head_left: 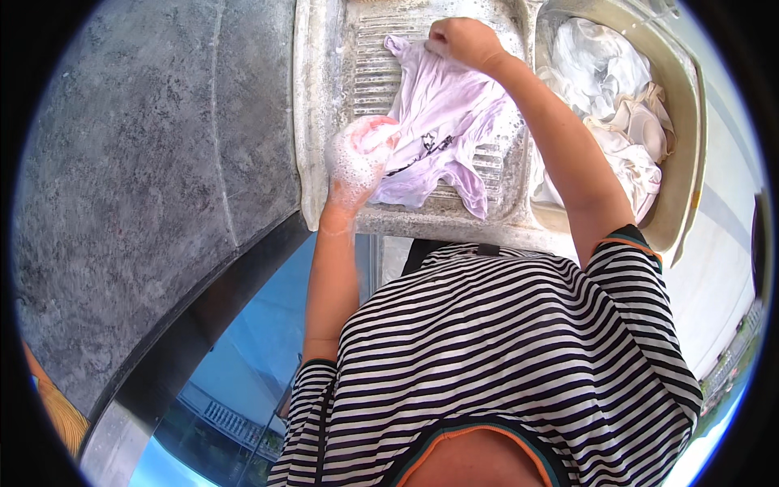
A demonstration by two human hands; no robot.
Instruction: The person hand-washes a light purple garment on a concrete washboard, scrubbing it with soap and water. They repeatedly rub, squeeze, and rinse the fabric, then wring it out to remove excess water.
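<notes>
A wet lilac T-shirt [446, 97] with a small black print lies spread over the ridged washboard [375, 61] of a worn, pale sink. At its far edge, the curled fingers of my right hand [469, 44] grip the fabric. Thick white suds cover my left hand [357, 166] at the shirt's left side. Its fingers look closed around something pinkish-red [380, 130], which the foam partly hides, so its kind cannot be made out. Foam also runs down onto my left wrist.
Right of the washboard, a deep basin [686, 122] holds a white, filmy cloth [599, 65] and cream garments [629, 150]. A raised rim separates the two. A grey stone-like counter [146, 122] borders the sink on the left. An orange-yellow object [61, 410] shows at lower left.
</notes>
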